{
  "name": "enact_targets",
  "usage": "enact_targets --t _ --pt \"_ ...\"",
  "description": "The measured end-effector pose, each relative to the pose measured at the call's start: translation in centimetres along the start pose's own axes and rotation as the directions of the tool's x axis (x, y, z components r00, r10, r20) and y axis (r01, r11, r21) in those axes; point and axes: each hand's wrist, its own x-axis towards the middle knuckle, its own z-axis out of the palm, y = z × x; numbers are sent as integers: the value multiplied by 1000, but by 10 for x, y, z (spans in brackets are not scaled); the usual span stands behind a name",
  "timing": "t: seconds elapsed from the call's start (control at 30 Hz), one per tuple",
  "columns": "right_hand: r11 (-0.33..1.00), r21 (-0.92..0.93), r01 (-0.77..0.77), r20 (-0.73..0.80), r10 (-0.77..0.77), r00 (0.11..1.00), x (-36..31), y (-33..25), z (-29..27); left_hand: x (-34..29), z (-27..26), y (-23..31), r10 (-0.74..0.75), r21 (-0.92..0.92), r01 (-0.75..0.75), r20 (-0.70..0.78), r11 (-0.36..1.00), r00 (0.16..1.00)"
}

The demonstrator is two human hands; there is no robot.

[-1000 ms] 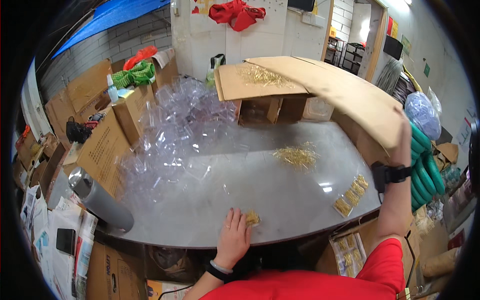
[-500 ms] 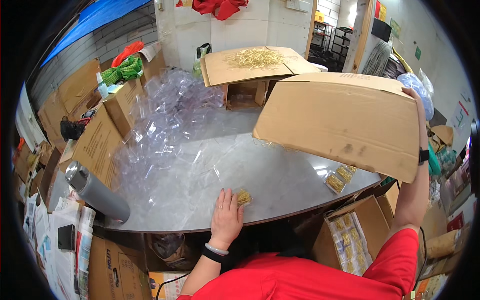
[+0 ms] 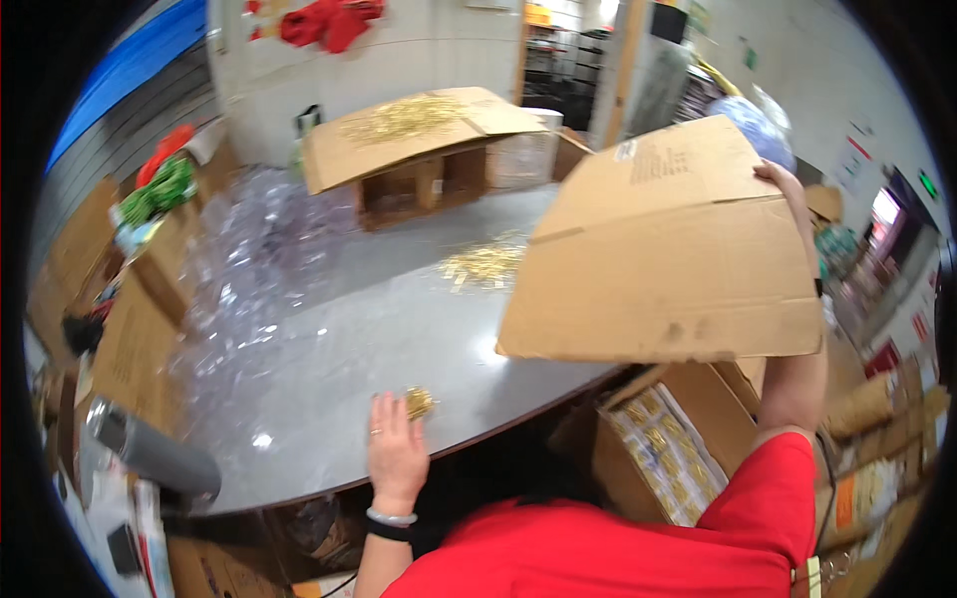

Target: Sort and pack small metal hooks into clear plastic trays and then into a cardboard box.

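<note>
A large folded cardboard sheet (image 3: 663,274) is raised over the right part of the table, with my right hand (image 3: 780,181) gripping its far right edge. It hides the table behind it. My left hand (image 3: 397,448) lies flat near the table's front edge, fingers stretched out, beside a small clump of thin gold pieces (image 3: 420,402). Whether a fingertip touches that clump cannot be made out. A loose pile of gold pieces (image 3: 483,264) shows on the grey table (image 3: 349,349), left of the sheet.
Many clear plastic boxes (image 3: 259,259) are heaped at the left. A grey bottle (image 3: 155,453) stands at the near left. At the back, cardboard with gold strands (image 3: 409,120) rests on a box structure (image 3: 429,189). Below the table's right edge, an open carton (image 3: 663,448) holds gold-filled packs.
The view has swung to the right. My right hand has tilted and shifted the cardboard sheet, uncovering the gold pile and covering the small packs at the table edge. My left hand stays by the clump.
</note>
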Motion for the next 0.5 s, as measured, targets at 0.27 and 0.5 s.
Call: enact_targets --t 0.27,0.5 --pt "993 44 105 -506 -69 860 -117 35 -213 -1 2 -3 1 -29 0 39 1000 999" --pt "941 161 298 -920 33 391 -195 175 -299 -1 6 -9 -6 11 5 68 1000 998"
